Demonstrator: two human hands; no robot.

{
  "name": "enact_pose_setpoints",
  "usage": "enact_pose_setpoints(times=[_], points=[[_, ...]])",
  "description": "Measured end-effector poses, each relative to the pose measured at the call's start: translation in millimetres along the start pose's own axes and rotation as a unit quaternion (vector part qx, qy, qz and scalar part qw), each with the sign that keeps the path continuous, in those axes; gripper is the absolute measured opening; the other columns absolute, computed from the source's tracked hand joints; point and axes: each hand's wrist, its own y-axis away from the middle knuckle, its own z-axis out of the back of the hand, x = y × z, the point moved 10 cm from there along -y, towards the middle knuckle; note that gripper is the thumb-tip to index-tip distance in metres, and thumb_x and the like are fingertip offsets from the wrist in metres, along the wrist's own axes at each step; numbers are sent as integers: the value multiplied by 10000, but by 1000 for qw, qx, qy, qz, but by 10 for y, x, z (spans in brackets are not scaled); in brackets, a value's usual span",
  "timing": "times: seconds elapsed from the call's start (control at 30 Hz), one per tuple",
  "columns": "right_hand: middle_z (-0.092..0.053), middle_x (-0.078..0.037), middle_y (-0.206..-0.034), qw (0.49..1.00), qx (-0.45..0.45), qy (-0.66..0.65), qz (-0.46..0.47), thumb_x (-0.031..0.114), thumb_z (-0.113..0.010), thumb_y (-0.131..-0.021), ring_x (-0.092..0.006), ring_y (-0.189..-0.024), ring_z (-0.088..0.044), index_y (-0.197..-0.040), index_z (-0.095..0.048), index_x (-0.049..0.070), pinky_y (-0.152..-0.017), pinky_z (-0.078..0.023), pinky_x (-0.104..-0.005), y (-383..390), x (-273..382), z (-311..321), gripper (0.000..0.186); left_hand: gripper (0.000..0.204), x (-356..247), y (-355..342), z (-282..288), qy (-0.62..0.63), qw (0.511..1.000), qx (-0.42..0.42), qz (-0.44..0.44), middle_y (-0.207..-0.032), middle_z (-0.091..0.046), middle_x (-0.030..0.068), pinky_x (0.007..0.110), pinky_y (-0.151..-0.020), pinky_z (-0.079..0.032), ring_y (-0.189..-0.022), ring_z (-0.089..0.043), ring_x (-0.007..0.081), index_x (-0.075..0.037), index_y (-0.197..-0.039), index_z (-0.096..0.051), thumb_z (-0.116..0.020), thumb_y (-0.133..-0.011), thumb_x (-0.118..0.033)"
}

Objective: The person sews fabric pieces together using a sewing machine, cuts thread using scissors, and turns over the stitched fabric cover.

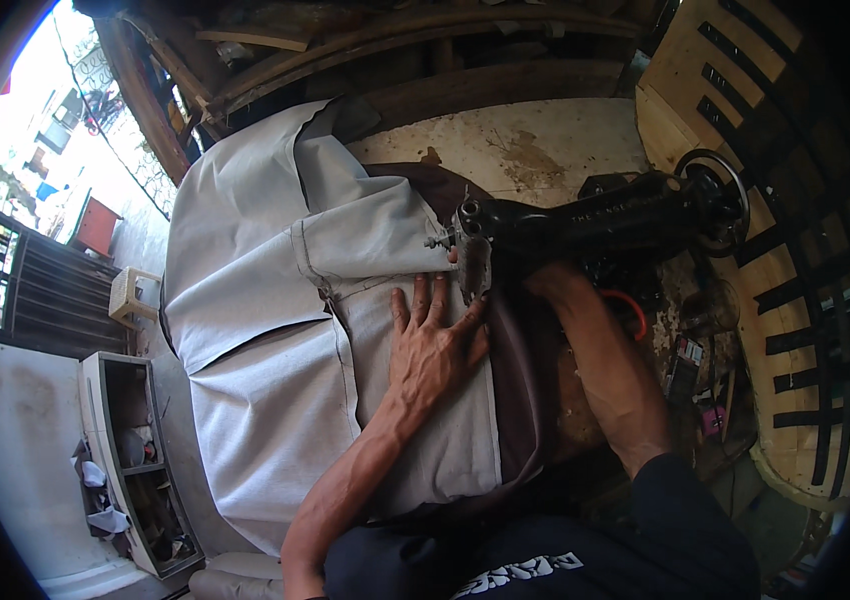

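My left hand (425, 345) lies flat with its fingers spread on a large piece of light grey fabric (275, 400), just in front of the needle end of a black sewing machine (565, 225). Seams cross the fabric, and its dark brown side (525, 400) shows along the right edge. My right hand (552, 284) reaches beneath the machine's arm. Its fingers are hidden there, so what they touch cannot be made out. The machine's handwheel (720, 200) stands at the right end.
On the right is a wooden frame (795, 380) with black woven straps. Small items, among them a pink object (713, 420), lie beside the machine. At left stand an open white cabinet (105, 440) and a beige plastic stool (133, 297). Wooden framing (425, 45) spans the back.
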Motion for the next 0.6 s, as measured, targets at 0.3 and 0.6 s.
enact_pose_setpoints(times=[0.3,0.6], points=[[-619,-212,-1414,994,99,-40,22,299,-606,-1002,-289,-1285,-628,-1398,-583,-44,-1076,-530,-407,-323,-325,163,524,422,48,-56,-1,1,1000,-14,-18,-1572,-441,275,664,-1226,-201,-1511,-320,501,-366,-1392,-682,-651,-973,-409],[-638,-150,-1337,989,78,103,76,137,-588,-1004,-211,-1199,-607,-1351,-599,-15,-1034,-526,-359,-213,-21,28,379,351,64,-158,-79,14,1000,-26,-8,-1553,-481,220,721,-1210,-162,-1465,-363,526,-356,-1290,-743,-633,-966,-436]])
